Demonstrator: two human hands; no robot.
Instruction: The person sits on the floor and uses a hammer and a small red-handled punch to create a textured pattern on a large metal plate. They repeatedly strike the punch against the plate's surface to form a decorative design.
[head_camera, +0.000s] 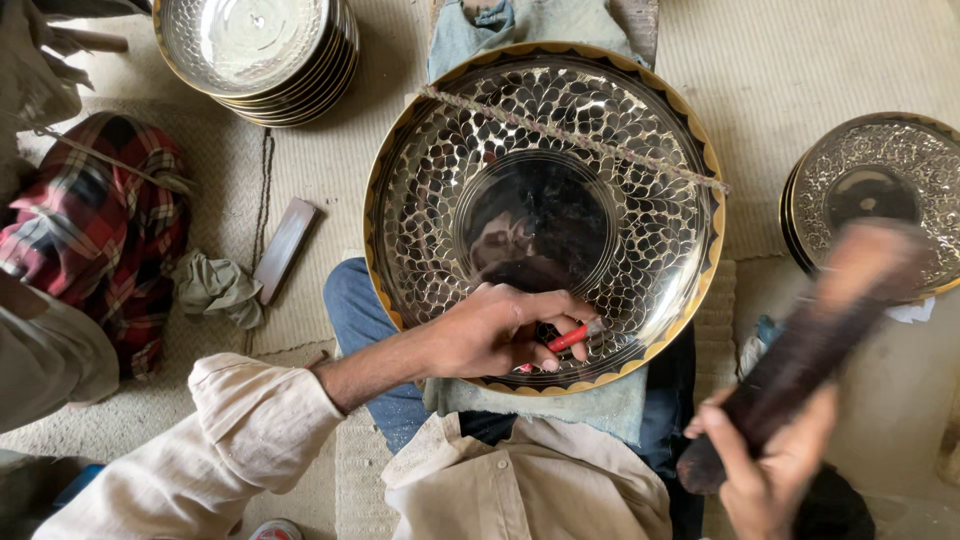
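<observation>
A large round metal dish (640, 215) with a hammered petal pattern and a gold and black rim rests on my lap. A cord (600, 145) stretches across its upper part. My left hand (495, 330) lies on the dish's near edge, fingers closed on a small red-handled tool (568, 338) whose tip touches the patterned band. My right hand (770, 470) grips the lower end of a dark wooden mallet (820, 335), raised and blurred to the right of the dish.
A stack of plain metal dishes (255, 50) stands at the top left. More patterned dishes (875, 190) lie at the right. A red plaid cloth (100, 225), a crumpled rag (215, 288) and a flat wooden block (285, 248) lie on the woven mat to the left.
</observation>
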